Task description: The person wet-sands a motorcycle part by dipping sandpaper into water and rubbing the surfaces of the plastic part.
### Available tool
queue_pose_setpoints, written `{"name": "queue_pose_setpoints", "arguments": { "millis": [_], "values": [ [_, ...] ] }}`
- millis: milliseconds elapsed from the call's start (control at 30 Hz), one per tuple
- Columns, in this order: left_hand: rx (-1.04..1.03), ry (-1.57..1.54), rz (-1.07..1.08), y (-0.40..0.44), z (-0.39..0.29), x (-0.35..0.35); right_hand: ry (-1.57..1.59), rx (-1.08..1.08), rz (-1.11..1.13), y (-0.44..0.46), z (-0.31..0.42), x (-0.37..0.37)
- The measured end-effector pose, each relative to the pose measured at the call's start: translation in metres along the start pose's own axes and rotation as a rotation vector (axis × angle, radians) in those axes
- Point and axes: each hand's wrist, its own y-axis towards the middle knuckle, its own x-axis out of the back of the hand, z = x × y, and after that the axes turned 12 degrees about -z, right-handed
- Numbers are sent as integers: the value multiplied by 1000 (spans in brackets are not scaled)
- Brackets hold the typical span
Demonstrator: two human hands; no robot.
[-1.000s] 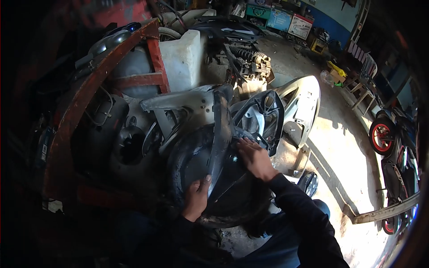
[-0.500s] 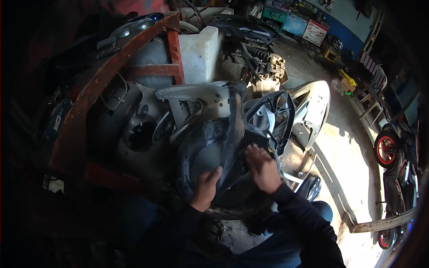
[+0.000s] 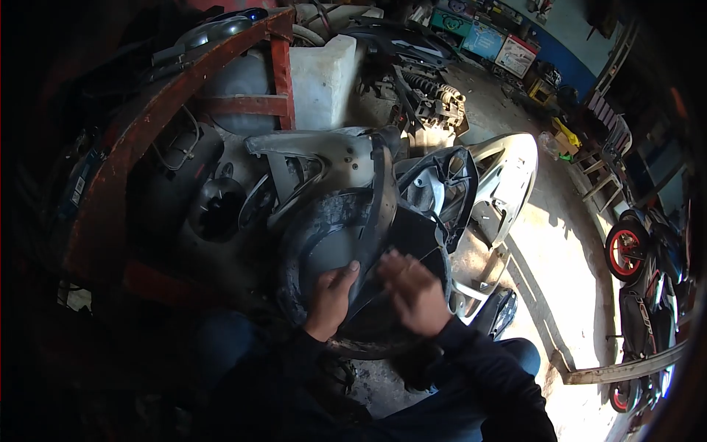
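A dark scuffed plastic vehicle body panel (image 3: 381,202) lies across a round black basin (image 3: 292,236) with greyish liquid in it. My left hand (image 3: 329,303) grips the near end of the panel, thumb on top and fingers hidden beneath. On the panel's dark face, to the right, rests my right hand (image 3: 414,292), its fingers stretched out and slightly blurred. Whatever may be under its fingertips is hidden.
Pale fairing pieces (image 3: 508,188) and a dark-edged panel (image 3: 460,188) lie just beyond the basin. A red frame (image 3: 166,88) stands at left. A shock absorber (image 3: 434,88) is farther back, and a motorcycle with a red-rimmed wheel (image 3: 624,250) stands at right.
My right hand has slid toward me and to the left along the panel. My left hand keeps its hold. The whole view has shifted slightly.
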Motion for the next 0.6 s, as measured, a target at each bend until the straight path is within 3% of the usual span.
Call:
{"name": "queue_pose_setpoints", "arguments": {
  "millis": [67, 200, 267, 300, 333, 400, 467, 533, 567, 600],
  "values": [
    [-62, 88, 29, 3, -7, 1, 96, -293, -35, 6, -49, -6],
    [-112, 153, 51, 8, -3, 11, 137, -68, 86, -5, 4, -6],
    [-112, 180, 64, 7, -6, 12, 117, -140, 21, 1, -35, -9],
    [-114, 198, 77, 6, -6, 11, 170, -360, 57, 9, -48, -5],
    [-112, 201, 79, 4, -7, 12, 174, -395, 80, 13, -49, -4],
    [-81, 232, 66, 7, -11, 17, 200, -37, 24, 12, -15, -4],
    [-66, 204, 63, 10, -7, 19, 220, 6, 63, 8, -8, -7],
    [-41, 197, 72, 8, -6, 21, 211, -213, 131, 13, -40, -10],
    [-32, 158, 64, 6, -12, 15, 272, -424, 153, 21, -49, -9],
    [-28, 115, 56, 6, -16, 11, 274, -425, 153, 18, -39, -10]
  ]
}}
